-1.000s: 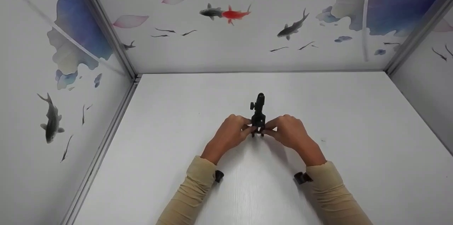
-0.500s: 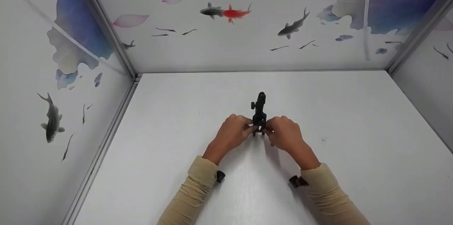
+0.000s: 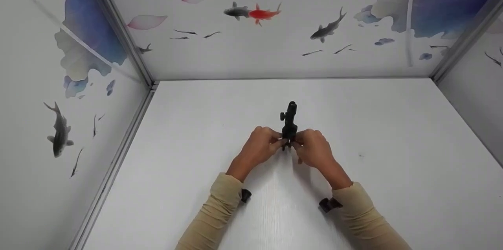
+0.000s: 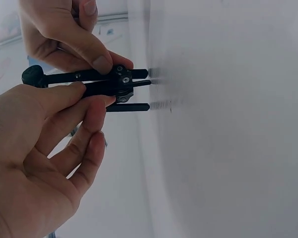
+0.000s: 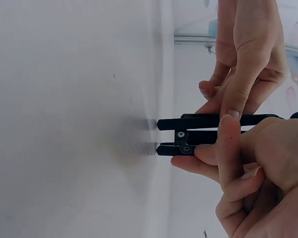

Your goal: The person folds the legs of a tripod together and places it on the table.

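A small black tripod with a side knob stands upright on the white table, its short legs down. My left hand pinches its lower part from the left, thumb and fingertips on a leg. From the right, my right hand pinches another leg the same way. In the left wrist view the tripod's legs lie close to parallel, their tips at the tabletop. The right wrist view shows a metal-riveted hinge between two legs. Fingers cover part of the leg joints.
White panels printed with fish and blue leaves wall the table at the back and both sides. Grey metal rails run along the corners. A small dark wrist device sits at each sleeve.
The tripod's legs have drawn closer together between my hands. My right hand has moved slightly left, and its forearm has swung inward. My left hand has barely moved.
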Demonstrator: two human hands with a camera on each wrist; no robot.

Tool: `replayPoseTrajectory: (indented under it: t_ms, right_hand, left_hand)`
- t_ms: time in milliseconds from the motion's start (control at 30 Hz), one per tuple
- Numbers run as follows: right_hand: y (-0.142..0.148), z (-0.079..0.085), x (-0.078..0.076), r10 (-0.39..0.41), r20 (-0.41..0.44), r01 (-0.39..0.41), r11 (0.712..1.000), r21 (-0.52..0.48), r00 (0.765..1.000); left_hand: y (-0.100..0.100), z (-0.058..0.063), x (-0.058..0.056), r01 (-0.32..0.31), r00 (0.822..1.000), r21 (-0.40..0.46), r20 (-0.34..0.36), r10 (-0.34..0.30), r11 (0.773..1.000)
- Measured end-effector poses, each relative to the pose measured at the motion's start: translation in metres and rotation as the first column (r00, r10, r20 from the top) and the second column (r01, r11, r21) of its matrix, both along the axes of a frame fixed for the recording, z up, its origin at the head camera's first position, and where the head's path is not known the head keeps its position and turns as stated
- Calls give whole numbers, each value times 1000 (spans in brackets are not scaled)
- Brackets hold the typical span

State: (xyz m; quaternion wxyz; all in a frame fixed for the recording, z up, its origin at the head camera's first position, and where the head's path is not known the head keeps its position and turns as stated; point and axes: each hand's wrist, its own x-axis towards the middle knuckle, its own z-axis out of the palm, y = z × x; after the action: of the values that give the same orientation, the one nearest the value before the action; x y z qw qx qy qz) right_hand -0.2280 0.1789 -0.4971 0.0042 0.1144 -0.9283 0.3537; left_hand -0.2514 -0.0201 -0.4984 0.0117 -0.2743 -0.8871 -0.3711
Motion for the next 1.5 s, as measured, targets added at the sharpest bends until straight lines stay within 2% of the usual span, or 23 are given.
replayPoseTrajectory:
  t_ms: [133, 267, 500, 867, 1133, 1333, 1500]
  right_hand:
    - [1, 2, -1, 17, 30, -18, 1000, 7, 999]
    - [5, 7, -1, 39, 55, -42, 998, 56, 998]
    - [7, 10, 0, 91, 49, -95, 991, 89, 995]
    - [8, 10, 0, 88, 73, -94, 992, 82, 993]
    - [24, 16, -5, -54, 66, 46, 993, 108, 996]
    - [26, 10, -9, -33, 75, 28, 997, 66, 997]
    - [23, 9, -9, -12, 64, 10, 999, 37, 998]
  left_hand:
    - [0, 1, 1, -16, 1000, -25, -18, 16, 1000]
    - [0, 2, 2, -48, 998, -65, -36, 45, 997]
    - [2, 1, 2, -117, 993, -99, -22, 115, 988]
    - [4, -2, 2, -90, 996, -97, -12, 89, 991]
    - [1, 6, 4, -102, 991, -105, 78, 110, 989]
    - [6, 0, 6, -121, 992, -116, 23, 125, 986]
    - [7, -4, 4, -92, 995, -90, 19, 94, 992]
